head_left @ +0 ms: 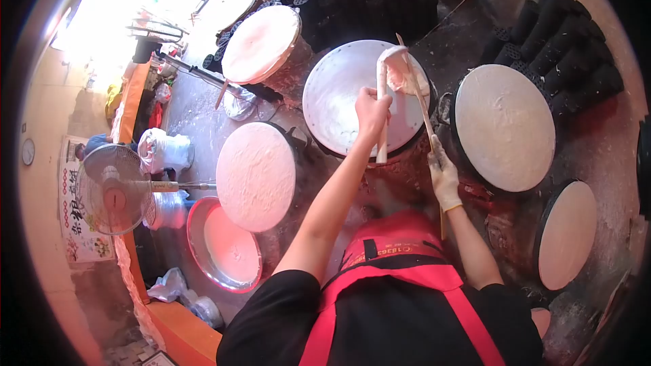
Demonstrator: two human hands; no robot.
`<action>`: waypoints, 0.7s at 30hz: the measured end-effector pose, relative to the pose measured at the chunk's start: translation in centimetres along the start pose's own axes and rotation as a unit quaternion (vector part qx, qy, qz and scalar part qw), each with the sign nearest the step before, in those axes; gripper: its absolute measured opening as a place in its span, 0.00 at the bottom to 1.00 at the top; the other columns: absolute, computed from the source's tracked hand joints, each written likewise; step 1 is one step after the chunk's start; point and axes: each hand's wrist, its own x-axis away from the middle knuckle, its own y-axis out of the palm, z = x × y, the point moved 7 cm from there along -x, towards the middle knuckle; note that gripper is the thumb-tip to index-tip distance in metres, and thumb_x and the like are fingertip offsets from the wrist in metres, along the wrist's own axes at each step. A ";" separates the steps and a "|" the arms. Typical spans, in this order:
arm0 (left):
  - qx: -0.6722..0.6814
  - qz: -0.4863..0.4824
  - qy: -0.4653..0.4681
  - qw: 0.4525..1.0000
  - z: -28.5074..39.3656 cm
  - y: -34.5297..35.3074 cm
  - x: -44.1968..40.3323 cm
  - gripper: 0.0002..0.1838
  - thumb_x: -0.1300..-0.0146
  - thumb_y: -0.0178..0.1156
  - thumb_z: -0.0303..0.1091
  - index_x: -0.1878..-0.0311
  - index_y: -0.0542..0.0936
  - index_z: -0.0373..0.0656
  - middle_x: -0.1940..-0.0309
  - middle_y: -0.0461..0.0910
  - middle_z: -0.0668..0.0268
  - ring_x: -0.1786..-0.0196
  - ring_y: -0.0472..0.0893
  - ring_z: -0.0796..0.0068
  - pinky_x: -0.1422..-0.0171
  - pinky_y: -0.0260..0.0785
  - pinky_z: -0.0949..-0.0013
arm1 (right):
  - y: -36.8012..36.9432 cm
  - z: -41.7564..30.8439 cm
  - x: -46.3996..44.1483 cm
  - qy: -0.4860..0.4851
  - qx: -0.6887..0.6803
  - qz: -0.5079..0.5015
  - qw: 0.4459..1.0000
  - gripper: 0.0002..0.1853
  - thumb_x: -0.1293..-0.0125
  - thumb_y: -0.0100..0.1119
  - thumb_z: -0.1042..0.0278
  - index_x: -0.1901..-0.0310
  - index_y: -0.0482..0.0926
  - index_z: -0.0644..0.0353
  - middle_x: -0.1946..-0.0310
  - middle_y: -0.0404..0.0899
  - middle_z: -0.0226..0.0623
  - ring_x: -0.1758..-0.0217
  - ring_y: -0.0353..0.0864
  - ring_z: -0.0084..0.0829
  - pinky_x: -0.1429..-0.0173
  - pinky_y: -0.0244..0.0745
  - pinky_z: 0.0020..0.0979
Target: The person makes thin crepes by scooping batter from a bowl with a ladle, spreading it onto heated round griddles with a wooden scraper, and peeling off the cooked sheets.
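Note:
Bare and closed, my left hand [372, 116] grips a pale stick-like handle [382, 122] over the near part of a round white pan [332, 105]. My right hand [443, 175], in a light glove, is wrapped round a long thin wooden stick [422, 103] at the pan's right side. The upper parts of the stick and the handle meet at a lump of pale dough or batter [401, 74] above the pan's far right. Small spots dot the pan's pale surface.
Round griddles with pale tops stand at the left [256, 176], back left [261, 44], right [505, 127] and far right [568, 235]. A red-rimmed basin [224, 244] holds pale batter. A fan [115, 190] stands left, with a person partly visible behind. Black cylinders [556, 54] are stacked back right.

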 end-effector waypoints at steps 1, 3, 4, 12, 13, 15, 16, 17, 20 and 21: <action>0.010 0.003 0.000 1.000 -0.3 0.2 -0.8 0.16 0.47 0.61 0.26 0.56 0.70 0.32 0.80 0.75 0.62 0.85 0.75 0.73 0.83 0.67 0.67 | 0.5 -0.5 0.0 -0.042 0.080 0.040 0.995 0.25 0.26 0.52 0.62 0.29 0.67 0.49 0.34 0.73 0.39 0.38 0.78 0.41 0.37 0.72 0.33; 0.036 0.014 0.005 0.999 -0.2 0.2 -2.7 0.17 0.46 0.61 0.26 0.55 0.69 0.32 0.81 0.74 0.62 0.86 0.74 0.72 0.84 0.67 0.68 | 2.2 0.2 -0.6 0.025 0.180 0.039 0.983 0.26 0.26 0.51 0.59 0.28 0.65 0.41 0.35 0.73 0.42 0.46 0.79 0.50 0.42 0.74 0.40; 0.042 0.025 0.006 0.999 1.4 -0.3 -3.0 0.17 0.43 0.61 0.29 0.55 0.67 0.33 0.81 0.73 0.63 0.86 0.74 0.73 0.85 0.65 0.69 | 3.0 -0.4 -1.6 -0.022 0.206 0.076 0.975 0.26 0.26 0.49 0.56 0.27 0.63 0.35 0.39 0.75 0.44 0.52 0.79 0.52 0.46 0.74 0.45; 0.327 -0.116 0.035 0.937 15.9 -7.8 -2.0 0.11 0.28 0.54 0.35 0.63 0.66 0.42 0.77 0.70 0.67 0.80 0.71 0.77 0.74 0.65 0.74 | 8.4 -0.9 -7.8 0.249 -0.295 -0.016 0.922 0.24 0.26 0.55 0.59 0.30 0.68 0.29 0.77 0.67 0.22 0.87 0.61 0.17 0.85 0.57 0.22; 0.320 -0.122 -0.009 0.940 15.3 -9.3 -1.5 0.10 0.28 0.55 0.35 0.64 0.66 0.43 0.78 0.70 0.69 0.80 0.69 0.79 0.75 0.63 0.76 | 8.4 -1.4 -7.4 0.265 -0.336 -0.014 0.903 0.24 0.26 0.55 0.60 0.31 0.68 0.27 0.80 0.61 0.18 0.89 0.55 0.14 0.88 0.51 0.20; 0.246 -0.116 -0.051 0.961 11.4 -13.0 -0.1 0.10 0.30 0.58 0.34 0.65 0.67 0.46 0.80 0.66 0.74 0.83 0.64 0.84 0.81 0.56 0.79 | 8.0 -0.7 -3.5 0.245 -0.343 0.065 0.904 0.25 0.27 0.57 0.60 0.31 0.68 0.29 0.83 0.62 0.20 0.90 0.58 0.15 0.88 0.51 0.21; 0.231 -0.104 -0.082 0.964 9.1 -14.5 1.7 0.10 0.31 0.58 0.35 0.65 0.67 0.47 0.81 0.64 0.77 0.84 0.63 0.86 0.82 0.53 0.79 | 8.5 0.0 -1.3 0.234 -0.337 0.109 0.905 0.25 0.27 0.56 0.61 0.30 0.68 0.30 0.84 0.61 0.20 0.91 0.57 0.15 0.88 0.51 0.21; 0.214 -0.092 -0.111 0.966 6.9 -15.7 4.0 0.10 0.31 0.59 0.35 0.66 0.67 0.48 0.83 0.62 0.79 0.85 0.61 0.87 0.84 0.50 0.79 | 9.1 0.3 0.4 0.223 -0.331 0.154 0.904 0.25 0.27 0.56 0.61 0.30 0.68 0.31 0.84 0.60 0.20 0.91 0.56 0.15 0.89 0.51 0.21; 0.250 -0.041 -0.191 0.948 0.6 -18.2 10.5 0.11 0.31 0.59 0.36 0.66 0.67 0.48 0.84 0.61 0.79 0.87 0.59 0.87 0.85 0.49 0.78 | 13.4 -0.1 1.2 0.200 -0.334 0.171 0.905 0.26 0.26 0.54 0.64 0.28 0.66 0.35 0.84 0.60 0.20 0.92 0.55 0.16 0.90 0.51 0.23; 0.244 -0.027 -0.210 0.946 -0.6 -18.9 12.4 0.11 0.30 0.59 0.36 0.66 0.67 0.48 0.84 0.61 0.79 0.87 0.59 0.87 0.85 0.50 0.78 | 14.1 -2.5 0.5 0.244 -0.354 0.153 0.890 0.27 0.28 0.52 0.74 0.28 0.67 0.44 0.73 0.70 0.21 0.86 0.60 0.14 0.86 0.55 0.22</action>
